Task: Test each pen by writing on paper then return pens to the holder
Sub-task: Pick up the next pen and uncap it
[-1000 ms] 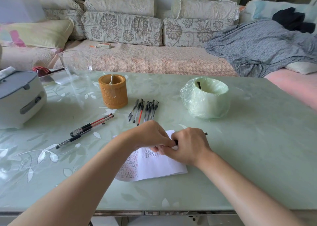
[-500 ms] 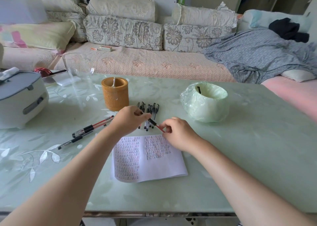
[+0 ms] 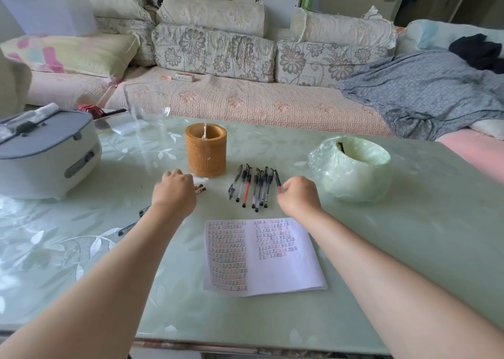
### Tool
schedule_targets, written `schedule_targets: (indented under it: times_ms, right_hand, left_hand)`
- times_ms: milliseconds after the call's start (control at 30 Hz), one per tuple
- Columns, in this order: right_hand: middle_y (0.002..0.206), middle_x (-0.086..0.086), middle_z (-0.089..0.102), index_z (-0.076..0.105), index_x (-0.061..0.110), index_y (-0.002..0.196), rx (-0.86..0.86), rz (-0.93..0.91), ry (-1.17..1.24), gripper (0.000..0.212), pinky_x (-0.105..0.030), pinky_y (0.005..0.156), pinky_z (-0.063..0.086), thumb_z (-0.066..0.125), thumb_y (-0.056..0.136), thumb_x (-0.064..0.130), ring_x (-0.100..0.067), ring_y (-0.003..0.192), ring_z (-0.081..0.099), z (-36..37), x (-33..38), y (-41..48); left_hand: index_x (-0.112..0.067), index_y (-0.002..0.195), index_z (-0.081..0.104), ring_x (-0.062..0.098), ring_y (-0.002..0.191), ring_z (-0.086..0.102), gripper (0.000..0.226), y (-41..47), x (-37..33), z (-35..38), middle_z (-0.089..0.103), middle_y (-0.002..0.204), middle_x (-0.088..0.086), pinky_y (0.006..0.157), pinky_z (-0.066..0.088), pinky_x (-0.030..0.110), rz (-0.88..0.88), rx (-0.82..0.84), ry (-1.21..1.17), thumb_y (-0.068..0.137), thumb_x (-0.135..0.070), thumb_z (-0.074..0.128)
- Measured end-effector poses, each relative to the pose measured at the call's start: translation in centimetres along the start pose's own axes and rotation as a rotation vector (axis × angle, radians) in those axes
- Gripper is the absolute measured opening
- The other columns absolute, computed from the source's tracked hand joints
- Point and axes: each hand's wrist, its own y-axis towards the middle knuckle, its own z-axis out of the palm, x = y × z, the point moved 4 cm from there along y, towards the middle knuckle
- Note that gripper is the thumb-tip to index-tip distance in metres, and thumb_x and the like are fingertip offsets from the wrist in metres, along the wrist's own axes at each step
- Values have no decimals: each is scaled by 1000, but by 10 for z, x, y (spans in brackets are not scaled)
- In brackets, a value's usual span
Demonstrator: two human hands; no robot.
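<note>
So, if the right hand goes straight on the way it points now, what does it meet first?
Probably the row of pens lying just ahead of the right hand, which pinches a red pen. How high the hand is above them is unclear.

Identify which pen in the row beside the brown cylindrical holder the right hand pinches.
The black-capped red-ink pen at the row's right end; the right hand pinches its near end, the other pens lie untouched.
</note>
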Motion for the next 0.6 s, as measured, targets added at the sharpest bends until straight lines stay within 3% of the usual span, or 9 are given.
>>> schedule_targets:
  times_ms: [33, 67, 100, 267, 400, 467, 533, 600]
  right_hand:
    - [53, -15, 48, 53, 6, 55, -6, 6, -9, 16, -30, 40, 36, 53, 69, -1, -38, 56, 45, 3, 2, 1]
    - [48, -7, 33, 38, 12, 50, -9, -7, -19, 25, -27, 39, 22, 51, 68, -2, -29, 49, 33, 5, 6, 1]
    - [48, -3, 27, 31, 14, 51, -9, -12, -15, 31, -26, 40, 17, 50, 68, -1, -23, 47, 27, 6, 10, 1]
    - [52, -1, 33, 30, 15, 53, 12, -30, -60, 35, -25, 41, 20, 53, 78, 8, -21, 47, 31, 17, 22, 3]
    - [64, -4, 45, 40, 14, 62, 24, -39, -101, 22, -26, 47, 28, 53, 81, 14, -28, 64, 45, 20, 22, 0]
    - [88, -9, 58, 56, 11, 84, 25, -50, -120, 11, -29, 61, 41, 53, 84, 21, -32, 79, 56, 19, 24, -2]
    - [113, -9, 57, 59, 13, 112, 34, -82, -134, 27, -33, 77, 47, 52, 89, 27, -32, 97, 60, 16, 28, -6]
    - [126, -6, 53, 57, 19, 125, 38, -142, -114, 35, -34, 86, 47, 50, 92, 29, -28, 105, 60, 13, 37, -12]
  left_hand:
    - [-10, 113, 62, 29, 112, 45, 34, 1, 4, 2, 53, 114, 11, 77, 41, 37, -10, 14, 13, 86, -3, 41]
    - [-9, 111, 63, 29, 112, 45, 33, 2, 7, 4, 52, 114, 11, 77, 41, 37, -16, 23, 14, 87, -3, 42]
    - [-9, 108, 65, 29, 111, 46, 32, 3, 9, 5, 52, 113, 11, 77, 42, 36, -16, 25, 7, 86, -2, 42]
    - [-5, 87, 67, 29, 96, 51, 26, 8, 12, 4, 52, 92, 9, 67, 43, 35, -17, -12, -77, 81, 7, 46]
    - [-5, 85, 68, 27, 85, 48, 23, 11, 14, 7, 59, 93, 10, 65, 41, 35, -18, -38, -125, 82, 5, 48]
    - [-8, 90, 68, 29, 88, 53, 21, 11, 15, 9, 60, 95, 10, 66, 44, 35, -9, -45, -120, 85, 0, 49]
    - [-10, 96, 66, 30, 91, 56, 19, 10, 15, 8, 62, 97, 9, 67, 45, 35, 6, -58, -94, 88, -4, 51]
    - [-12, 99, 62, 30, 87, 58, 16, 9, 15, 3, 65, 95, 9, 64, 42, 34, 28, -100, -89, 90, -6, 50]
